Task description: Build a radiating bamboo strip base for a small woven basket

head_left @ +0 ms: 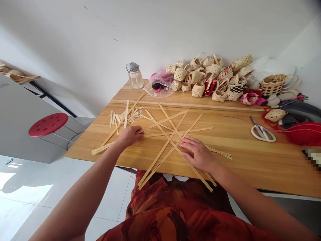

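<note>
Pressing flat on crossed strips [173,140], the right hand [198,152] lies with its fingers [187,142] stretched out and spread, gripping nothing, only holding the strips down against the desk [250,160]. The left hand [129,135] is curled nearly closed, its fingertips pinched on the end of one long strip [163,121] that runs away from them toward the far side.

Strips fan out from between the two hands. Several pass under the right fingers and run back past the near desk edge, their ends hanging over the person's lap. Another strip lies just left of the left fingers and reaches close to the desk's left edge. Beyond the left fingers sits a small heap of short offcuts [127,117]. Bare desk opens to the right of the right fingers, as far as the scissors [262,132] and red thread [303,134].

Well beyond both hands, along the wall, a jar [134,76] with a grey lid looks empty. Beside it a clear bag [159,86] holds something dark and pink. A pile of small woven baskets [205,78] follows, most of them empty as far as can be seen. A larger basket [273,84] stands further right; its inside is hidden.
</note>
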Tool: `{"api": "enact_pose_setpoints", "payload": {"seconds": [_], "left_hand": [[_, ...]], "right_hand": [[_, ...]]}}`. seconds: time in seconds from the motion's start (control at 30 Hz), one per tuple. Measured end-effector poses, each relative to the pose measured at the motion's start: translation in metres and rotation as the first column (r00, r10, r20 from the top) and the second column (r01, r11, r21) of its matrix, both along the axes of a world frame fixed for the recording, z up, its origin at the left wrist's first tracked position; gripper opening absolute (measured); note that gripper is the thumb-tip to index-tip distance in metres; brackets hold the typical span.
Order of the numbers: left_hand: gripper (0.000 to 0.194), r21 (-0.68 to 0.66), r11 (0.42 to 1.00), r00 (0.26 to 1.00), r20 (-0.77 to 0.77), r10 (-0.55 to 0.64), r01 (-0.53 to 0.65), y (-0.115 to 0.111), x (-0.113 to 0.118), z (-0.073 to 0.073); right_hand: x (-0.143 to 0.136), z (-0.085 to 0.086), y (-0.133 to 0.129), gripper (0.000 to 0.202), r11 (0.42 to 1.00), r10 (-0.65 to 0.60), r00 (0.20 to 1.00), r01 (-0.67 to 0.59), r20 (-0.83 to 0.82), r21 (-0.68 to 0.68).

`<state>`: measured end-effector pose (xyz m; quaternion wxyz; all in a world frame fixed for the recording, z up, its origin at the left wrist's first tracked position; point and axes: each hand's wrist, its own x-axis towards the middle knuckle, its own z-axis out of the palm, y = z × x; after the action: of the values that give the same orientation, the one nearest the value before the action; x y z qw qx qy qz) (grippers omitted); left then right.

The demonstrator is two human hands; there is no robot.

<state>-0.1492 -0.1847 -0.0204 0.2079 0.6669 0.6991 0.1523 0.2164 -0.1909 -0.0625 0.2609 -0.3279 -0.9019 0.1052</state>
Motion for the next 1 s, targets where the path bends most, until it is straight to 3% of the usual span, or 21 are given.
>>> {"api": "enact_pose_setpoints", "payload": {"seconds": [0.27, 0.37, 0.5, 0.6, 0.73, 0.87, 1.0], "left_hand": [[0.020, 0.045, 0.999, 0.996, -0.092, 0.013, -0.009, 0.006, 0.014, 0.005], [0.027, 0.204, 0.978, 0.990, -0.117, 0.075, -0.050, 0.001, 0.007, 0.012], [0.030, 0.397, 0.899, 0.976, -0.037, 0.216, -0.184, -0.011, 0.011, 0.024], [0.031, 0.334, 0.921, 0.980, 0.056, 0.192, -0.200, -0.021, 0.035, 0.023], [0.023, 0.207, 0.971, 0.985, 0.145, 0.088, -0.117, -0.025, 0.079, 0.008], [0.013, 0.203, 0.974, 0.991, 0.109, 0.075, -0.096, -0.020, 0.112, -0.006], [0.012, 0.192, 0.974, 0.993, 0.052, 0.109, -0.118, -0.010, 0.131, -0.011]], "right_hand": [[0.000, -0.003, 0.000, 0.031, 1.000, 0.002, 0.999, -0.001, -0.048, 0.011], [0.001, -0.003, 0.000, 0.031, 1.000, 0.001, 0.998, -0.001, -0.063, 0.006], [0.002, -0.002, -0.001, 0.032, 1.000, 0.003, 0.999, -0.004, -0.052, -0.004], [0.002, -0.002, -0.001, 0.032, 1.000, 0.004, 0.999, -0.004, -0.046, -0.003], [0.001, -0.002, 0.000, 0.031, 1.000, 0.006, 0.999, -0.006, -0.035, 0.010], [0.001, -0.003, 0.000, 0.030, 1.000, 0.005, 0.999, -0.004, -0.034, 0.027], [0.001, -0.004, 0.000, 0.030, 0.999, 0.009, 0.999, -0.008, -0.046, 0.039]]}}
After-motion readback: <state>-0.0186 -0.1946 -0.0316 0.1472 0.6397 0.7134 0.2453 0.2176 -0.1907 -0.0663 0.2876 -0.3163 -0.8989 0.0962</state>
